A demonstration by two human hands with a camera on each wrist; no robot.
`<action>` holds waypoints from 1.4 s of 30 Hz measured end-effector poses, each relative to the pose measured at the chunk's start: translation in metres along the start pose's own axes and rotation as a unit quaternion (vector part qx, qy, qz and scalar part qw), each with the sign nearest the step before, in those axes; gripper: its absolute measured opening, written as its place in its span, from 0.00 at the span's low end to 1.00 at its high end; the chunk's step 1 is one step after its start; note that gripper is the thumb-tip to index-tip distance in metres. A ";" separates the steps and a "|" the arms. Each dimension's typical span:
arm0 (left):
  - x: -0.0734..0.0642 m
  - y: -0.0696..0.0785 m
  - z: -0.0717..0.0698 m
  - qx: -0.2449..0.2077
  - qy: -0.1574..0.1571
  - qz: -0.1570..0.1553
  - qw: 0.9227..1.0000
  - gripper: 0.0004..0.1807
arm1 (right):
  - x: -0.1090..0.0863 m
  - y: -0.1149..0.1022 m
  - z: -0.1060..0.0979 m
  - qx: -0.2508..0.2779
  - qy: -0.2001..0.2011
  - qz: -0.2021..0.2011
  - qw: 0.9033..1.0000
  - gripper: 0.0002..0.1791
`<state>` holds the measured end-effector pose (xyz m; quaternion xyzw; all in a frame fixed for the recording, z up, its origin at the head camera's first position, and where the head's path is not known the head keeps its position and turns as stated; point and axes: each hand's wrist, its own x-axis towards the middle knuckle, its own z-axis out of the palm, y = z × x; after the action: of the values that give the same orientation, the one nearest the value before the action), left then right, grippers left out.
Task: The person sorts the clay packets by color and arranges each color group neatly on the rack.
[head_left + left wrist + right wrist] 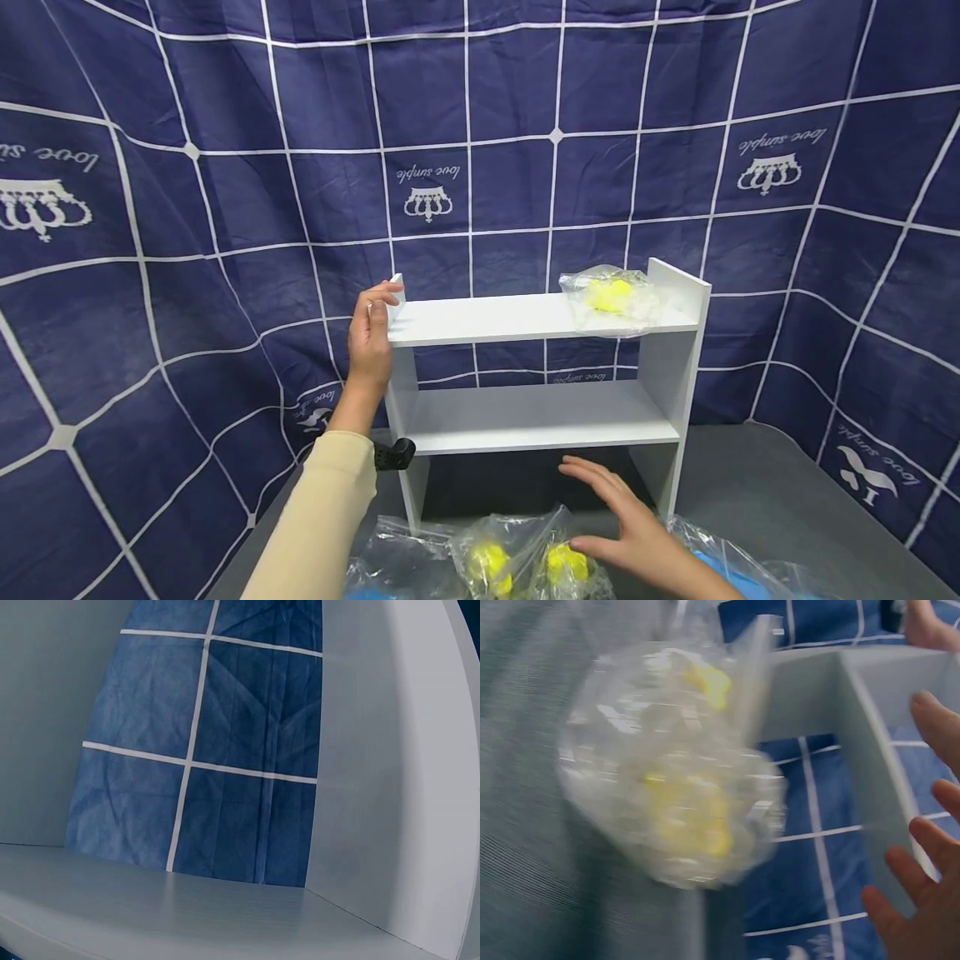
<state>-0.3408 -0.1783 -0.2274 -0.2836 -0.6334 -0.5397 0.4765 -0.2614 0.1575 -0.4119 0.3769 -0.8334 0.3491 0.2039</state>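
Observation:
A small white shelf unit (540, 417) with two boards stands against the curtain. Its upper left side panel is gripped by my left hand (369, 337), with the fingers bent over the panel's edge. In the left wrist view, the inside of the white shelf (360, 765) fills the sides and bottom. My right hand (626, 529) is spread with nothing in it, above and beside a clear plastic bag with a yellow item (567, 563). Left of that lies a similar bag with a yellow item (489, 567). The right wrist view shows the spread right hand (930, 900) and blurred bags (675, 772).
A clear bag with a yellow item (609, 296) sits on the right of the top board. Clear bags with blue contents lie at the front left (371, 593) and front right (731, 575) on the dark grey surface (810, 492). A blue curtain (510, 183) surrounds it.

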 end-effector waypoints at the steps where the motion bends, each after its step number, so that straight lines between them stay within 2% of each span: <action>1: 0.000 0.000 0.000 0.001 0.000 -0.001 1.000 0.13 | -0.004 0.003 0.005 0.018 -0.022 0.007 1.000 0.42; 4: -0.001 0.000 -0.001 0.000 -0.003 -0.005 1.000 0.13 | -0.014 0.010 0.016 0.085 -0.088 0.046 0.991 0.43; 7: 0.000 -0.001 -0.001 -0.001 -0.005 -0.006 1.000 0.13 | -0.023 0.018 0.023 0.135 -0.145 0.094 0.976 0.43; 9: 0.001 -0.001 -0.001 -0.003 -0.006 -0.004 1.000 0.13 | -0.027 0.024 0.027 0.170 -0.176 0.128 0.961 0.44; 12: 0.000 -0.001 -0.002 -0.001 -0.003 -0.002 1.000 0.13 | -0.032 0.031 0.033 0.208 -0.206 0.166 0.942 0.45; 14: 0.000 -0.001 -0.002 0.000 -0.003 0.001 1.000 0.13 | -0.033 0.036 0.038 0.202 -0.215 0.171 0.940 0.45; 17: 0.000 -0.001 -0.002 -0.001 -0.005 0.003 1.000 0.13 | -0.034 0.042 0.042 0.148 -0.212 0.139 0.956 0.44; 19: 0.000 -0.001 -0.002 -0.003 -0.006 0.005 1.000 0.13 | -0.035 0.046 0.044 0.100 -0.202 0.102 0.969 0.42; 24: 0.000 0.000 -0.001 -0.003 -0.003 0.006 1.000 0.13 | -0.036 0.051 0.047 0.086 -0.199 0.078 0.973 0.37; 25: 0.000 0.000 -0.001 -0.002 -0.004 0.006 1.000 0.13 | -0.036 0.051 0.047 0.095 -0.205 0.089 0.970 0.36; 27: 0.000 0.000 -0.001 0.000 -0.005 0.004 1.000 0.12 | -0.036 0.052 0.048 0.090 -0.203 0.091 0.971 0.35; 31: 0.001 0.000 -0.002 0.000 -0.006 0.002 1.000 0.12 | -0.034 0.051 0.047 0.094 -0.212 0.123 0.965 0.33; 35: 0.001 0.000 -0.002 -0.005 -0.008 0.001 1.000 0.12 | -0.034 0.050 0.046 0.099 -0.211 0.136 0.963 0.32; 42: 0.000 0.000 -0.001 -0.005 -0.006 0.005 1.000 0.13 | -0.036 0.048 0.046 0.082 -0.184 0.108 0.973 0.30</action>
<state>-0.3410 -0.1793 -0.2272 -0.2924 -0.6318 -0.5387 0.4745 -0.2790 0.1638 -0.4846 0.3577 -0.8610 0.3607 -0.0237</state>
